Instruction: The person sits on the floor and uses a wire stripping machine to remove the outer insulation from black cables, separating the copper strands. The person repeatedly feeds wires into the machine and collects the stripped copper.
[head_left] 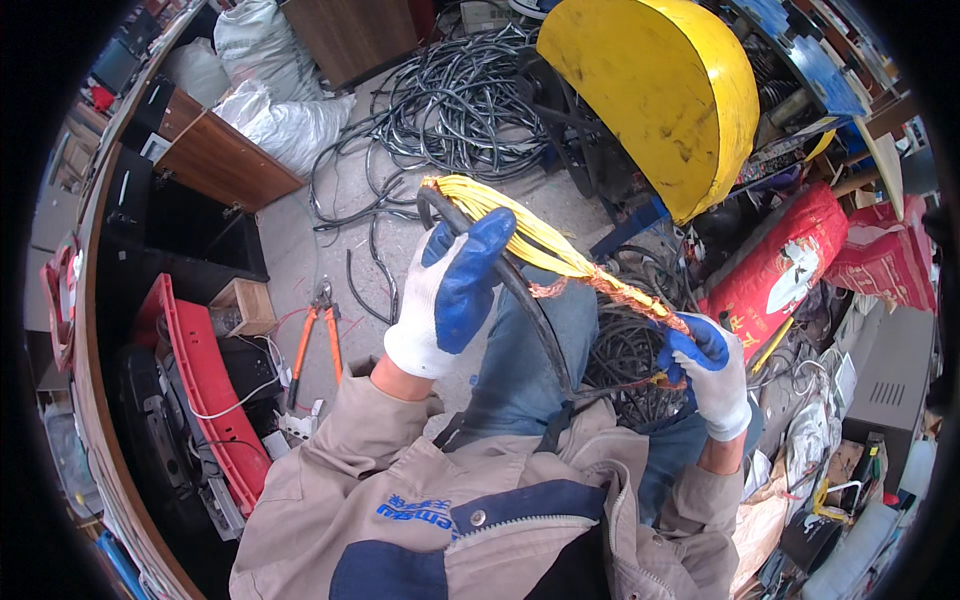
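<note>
Gripping one cable point(542, 332), one wire bundle point(545, 246): two hands point(450, 290) point(712, 372)

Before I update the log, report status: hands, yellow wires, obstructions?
Left hand on black sheathing. Right hand gripping copper strands. Yellow wires between hands; nothing blocking. Coiled black cable on floor beyond.

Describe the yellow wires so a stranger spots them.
Find the big yellow cover, upper right. Below-left, the wires stretch between left hand and right hand. Unlike the black cable beside them, they're bright yellow, turning coppery toward the right.
</note>
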